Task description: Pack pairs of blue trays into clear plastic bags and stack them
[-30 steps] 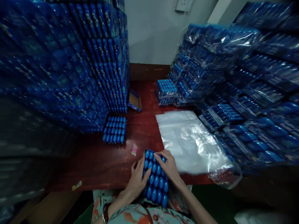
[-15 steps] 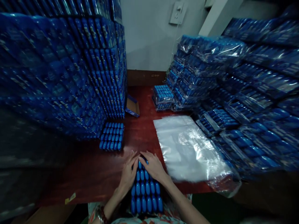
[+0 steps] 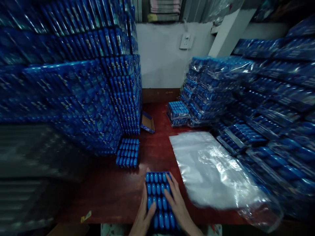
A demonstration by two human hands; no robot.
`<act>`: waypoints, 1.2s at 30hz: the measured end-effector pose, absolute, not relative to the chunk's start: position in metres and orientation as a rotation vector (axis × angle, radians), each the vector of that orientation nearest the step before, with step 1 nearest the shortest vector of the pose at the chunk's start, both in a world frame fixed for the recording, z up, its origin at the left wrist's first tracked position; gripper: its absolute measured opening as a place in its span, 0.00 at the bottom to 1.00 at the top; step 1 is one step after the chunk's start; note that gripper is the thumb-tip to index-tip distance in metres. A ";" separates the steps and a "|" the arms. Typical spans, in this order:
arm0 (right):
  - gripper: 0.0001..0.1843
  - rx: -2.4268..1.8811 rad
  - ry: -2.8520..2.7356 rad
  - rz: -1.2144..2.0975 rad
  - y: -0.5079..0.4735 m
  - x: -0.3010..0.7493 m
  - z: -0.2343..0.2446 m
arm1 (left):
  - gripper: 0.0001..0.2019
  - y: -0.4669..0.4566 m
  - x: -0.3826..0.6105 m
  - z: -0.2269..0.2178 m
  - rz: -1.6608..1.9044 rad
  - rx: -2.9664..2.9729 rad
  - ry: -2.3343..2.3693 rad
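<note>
A tray-like pack of glossy blue oval pieces (image 3: 158,189), set in rows, lies at the front edge of the table before me. My left hand (image 3: 144,208) grips its left side, with the thumb over the near-left pieces. On the opposite side my right hand (image 3: 177,205) holds the pack, its fingers resting on top of the right-hand pieces. The pack's near end is partly hidden between my wrists. Just beyond, to the left, sits a similar blue pack (image 3: 127,152), touched by neither hand.
Tall stacks of blue packs (image 3: 124,95) rise at the left. Plastic-wrapped packs (image 3: 209,88) are piled at the right. Clear plastic bags (image 3: 204,170) lie flat on the red table (image 3: 157,147). A small open cardboard box (image 3: 148,123) stands towards the back.
My hands have gone from the pack's far end to its two sides. The pack now lies flatter and further onto the table. My view has tilted upward.
</note>
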State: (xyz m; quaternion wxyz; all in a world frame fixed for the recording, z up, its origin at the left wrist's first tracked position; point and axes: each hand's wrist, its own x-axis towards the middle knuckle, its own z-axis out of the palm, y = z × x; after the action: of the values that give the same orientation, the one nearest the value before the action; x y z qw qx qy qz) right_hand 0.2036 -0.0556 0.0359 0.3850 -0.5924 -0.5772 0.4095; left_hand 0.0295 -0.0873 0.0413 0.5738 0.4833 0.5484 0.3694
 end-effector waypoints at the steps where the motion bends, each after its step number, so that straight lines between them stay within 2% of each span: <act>1: 0.30 -1.521 -1.478 1.047 -0.059 0.200 0.033 | 0.38 -0.089 0.031 0.040 0.842 1.111 1.262; 5: 0.30 -1.532 -1.519 0.978 -0.037 0.191 0.036 | 0.40 -0.063 0.036 0.036 0.802 1.168 1.238; 7: 0.26 -1.486 -1.584 0.901 -0.018 0.207 0.045 | 0.41 -0.049 0.037 0.034 0.814 1.195 1.267; 11: 0.18 -1.487 -1.782 0.572 0.000 0.289 0.061 | 0.38 -0.050 0.032 0.036 0.858 1.150 1.336; 14: 0.23 -1.732 -1.970 0.318 -0.007 0.356 0.055 | 0.34 -0.060 0.026 0.042 1.008 1.167 1.402; 16: 0.19 -1.826 -1.987 0.245 -0.010 0.379 0.044 | 0.31 -0.058 0.025 0.047 1.103 1.195 1.439; 18: 0.14 -1.806 -1.944 0.228 -0.005 0.384 0.036 | 0.27 -0.050 0.027 0.055 1.171 1.269 1.445; 22: 0.18 -1.713 -1.790 0.302 0.025 0.364 0.047 | 0.20 -0.023 0.044 0.088 1.223 1.678 1.351; 24: 0.18 -1.679 -1.788 0.333 0.043 0.349 0.068 | 0.24 -0.011 0.063 0.107 1.097 1.994 1.271; 27: 0.18 -1.628 -2.023 0.382 0.068 0.327 0.105 | 0.38 0.006 0.105 0.123 0.840 2.396 1.160; 28: 0.18 -1.629 -2.111 0.411 0.076 0.321 0.117 | 0.39 0.013 0.120 0.124 0.791 2.471 1.134; 32: 0.17 -1.725 -2.256 0.494 0.094 0.311 0.153 | 0.30 0.048 0.159 0.127 0.696 2.505 1.110; 36: 0.17 -1.696 -2.211 0.414 0.078 0.319 0.177 | 0.25 0.088 0.146 0.139 0.553 2.473 1.095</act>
State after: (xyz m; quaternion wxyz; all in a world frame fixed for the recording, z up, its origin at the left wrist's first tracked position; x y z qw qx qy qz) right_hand 0.3190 0.0781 0.1765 0.1616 -0.5941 -0.7746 0.1450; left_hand 0.1458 0.0884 0.1385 0.1894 0.8796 0.3896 0.1967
